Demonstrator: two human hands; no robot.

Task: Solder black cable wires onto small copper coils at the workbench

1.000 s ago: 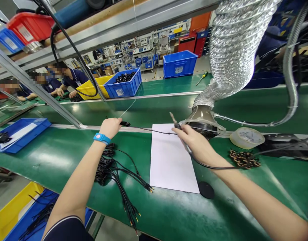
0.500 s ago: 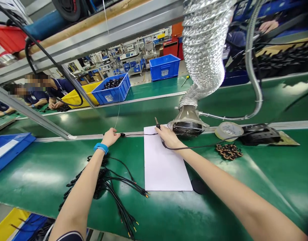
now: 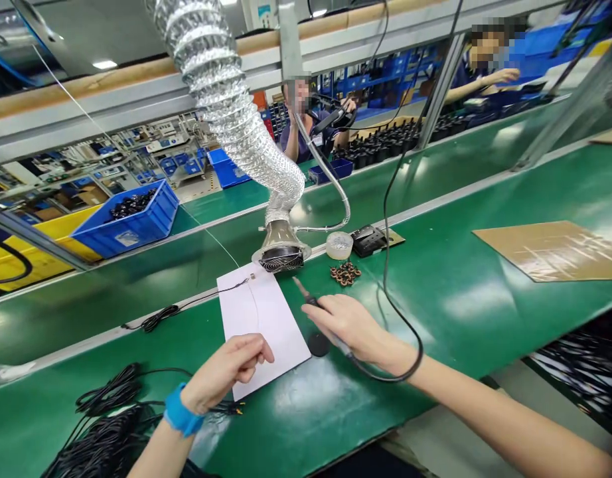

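Head view: right hand (image 3: pixel 348 322) holds soldering iron (image 3: pixel 311 301); left hand (image 3: pixel 229 372) apart

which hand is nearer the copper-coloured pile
Right. The right hand is just this side of the pile; the left hand is farther away, to the left, partly over the white sheet.

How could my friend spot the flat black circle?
Follow the silver hose down to the white sheet on the green bench. The black disc lies by the sheet's right edge, near the right hand. It's flat and round, unlike the bumpy copper and black pile behind.
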